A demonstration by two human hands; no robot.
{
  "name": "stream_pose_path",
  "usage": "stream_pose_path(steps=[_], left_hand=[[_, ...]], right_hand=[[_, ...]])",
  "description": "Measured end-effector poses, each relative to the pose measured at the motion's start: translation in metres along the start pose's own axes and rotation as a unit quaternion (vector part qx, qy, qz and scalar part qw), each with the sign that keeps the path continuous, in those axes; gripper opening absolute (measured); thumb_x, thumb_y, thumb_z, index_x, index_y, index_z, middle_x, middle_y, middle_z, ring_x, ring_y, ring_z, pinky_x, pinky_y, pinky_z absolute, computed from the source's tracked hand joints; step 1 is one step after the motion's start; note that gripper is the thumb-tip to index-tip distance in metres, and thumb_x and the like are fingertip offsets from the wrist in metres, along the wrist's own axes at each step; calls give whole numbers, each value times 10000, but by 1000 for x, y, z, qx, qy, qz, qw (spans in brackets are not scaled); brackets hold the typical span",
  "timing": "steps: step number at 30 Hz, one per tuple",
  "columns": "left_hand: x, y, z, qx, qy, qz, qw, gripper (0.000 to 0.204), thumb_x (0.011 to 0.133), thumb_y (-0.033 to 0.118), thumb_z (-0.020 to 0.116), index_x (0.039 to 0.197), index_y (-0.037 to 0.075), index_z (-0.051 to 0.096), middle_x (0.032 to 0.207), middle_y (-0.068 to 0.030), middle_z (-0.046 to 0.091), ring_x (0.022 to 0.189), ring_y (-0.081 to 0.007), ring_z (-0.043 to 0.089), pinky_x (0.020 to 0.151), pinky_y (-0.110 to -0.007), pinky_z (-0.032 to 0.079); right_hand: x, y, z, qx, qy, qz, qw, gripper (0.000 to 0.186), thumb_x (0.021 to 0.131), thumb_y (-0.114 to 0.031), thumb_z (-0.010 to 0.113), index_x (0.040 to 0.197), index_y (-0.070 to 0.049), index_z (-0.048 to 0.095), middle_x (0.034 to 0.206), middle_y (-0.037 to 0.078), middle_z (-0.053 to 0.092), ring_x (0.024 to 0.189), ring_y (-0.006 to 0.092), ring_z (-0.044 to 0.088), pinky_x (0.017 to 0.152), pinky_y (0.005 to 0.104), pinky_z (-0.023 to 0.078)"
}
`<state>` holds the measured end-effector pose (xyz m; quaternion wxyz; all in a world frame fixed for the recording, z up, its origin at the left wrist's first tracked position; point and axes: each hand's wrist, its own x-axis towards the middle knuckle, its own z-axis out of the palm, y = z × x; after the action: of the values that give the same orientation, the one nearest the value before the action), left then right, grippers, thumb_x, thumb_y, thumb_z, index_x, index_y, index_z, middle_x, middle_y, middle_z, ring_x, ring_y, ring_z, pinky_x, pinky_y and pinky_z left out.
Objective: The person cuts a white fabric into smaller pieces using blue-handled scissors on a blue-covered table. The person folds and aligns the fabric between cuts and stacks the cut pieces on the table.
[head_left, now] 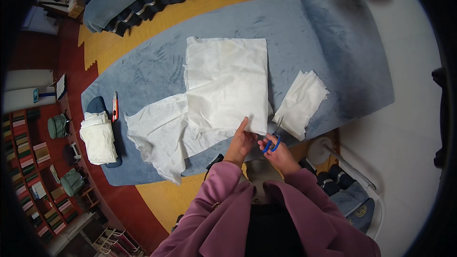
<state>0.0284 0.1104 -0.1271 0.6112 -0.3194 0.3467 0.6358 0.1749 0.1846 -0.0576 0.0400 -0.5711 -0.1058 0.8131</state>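
A large white cloth (228,76) lies folded in layers on the blue-grey covered bed (147,66), its thin loose end spreading to the left. My left hand (241,144) grips the cloth at its near edge, thumb on top. Beside it, my right hand (283,158) holds scissors (276,137) by their blue finger loops, the blades pointing away from me near the cloth's right corner. Just past the blades lies a fanned stack of white cloth pieces (302,102). How far the blades are parted is hard to make out.
At the bed's left end, a folded white bundle (99,139) rests on a dark blue cushion (96,105), with an orange box cutter (115,106) alongside. Another covered bed (102,12) stands beyond. A white stand (352,167) and dark bags (353,204) are at the lower right.
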Motion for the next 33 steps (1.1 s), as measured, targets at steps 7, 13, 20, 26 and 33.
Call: stream_pose_path(steps=[7, 13, 20, 26, 33], left_hand=[[-12, -2, 9, 54, 78, 80, 992, 250, 778, 183, 834, 781, 102, 598, 648, -41, 569, 547, -179, 557, 549, -313, 466], [-81, 0, 45, 110, 64, 92, 988, 232, 798, 188, 816, 857, 62, 630, 689, -44, 601, 573, -173, 578, 567, -326, 470], [-91, -2, 50, 218, 47, 4, 975, 248, 823, 158, 802, 926, 68, 596, 738, -25, 589, 609, -158, 567, 532, -298, 403], [-81, 0, 33, 237, 23, -30, 971, 221, 846, 172, 788, 883, 65, 597, 744, -26, 588, 622, -150, 567, 550, -275, 421], [-85, 3, 30, 245, 15, -30, 969, 219, 853, 173, 786, 878, 59, 600, 741, -35, 602, 648, -149, 588, 563, -278, 458]], right_hand=[[12, -3, 13, -55, 41, -195, 978, 407, 860, -325, 763, 1035, 19, 634, 1043, 140, 686, 946, 218, 690, 814, 302, 548], [-12, 2, 15, -66, 29, -248, 966, 187, 802, -175, 736, 890, -27, 662, 769, 29, 635, 708, 123, 596, 636, 246, 428], [-79, 23, 5, -111, 11, -198, 974, 460, 929, -457, 646, 1092, -26, 637, 996, 51, 639, 896, 147, 637, 780, 273, 504], [-122, 56, -1, -137, -110, -75, 982, 583, 983, -579, 478, 1153, -46, 637, 1025, 48, 631, 987, 162, 629, 761, 300, 513], [-115, 77, 12, -85, -136, -27, 987, 620, 955, -656, 447, 1142, -95, 634, 991, 5, 625, 953, 140, 605, 662, 264, 424]])
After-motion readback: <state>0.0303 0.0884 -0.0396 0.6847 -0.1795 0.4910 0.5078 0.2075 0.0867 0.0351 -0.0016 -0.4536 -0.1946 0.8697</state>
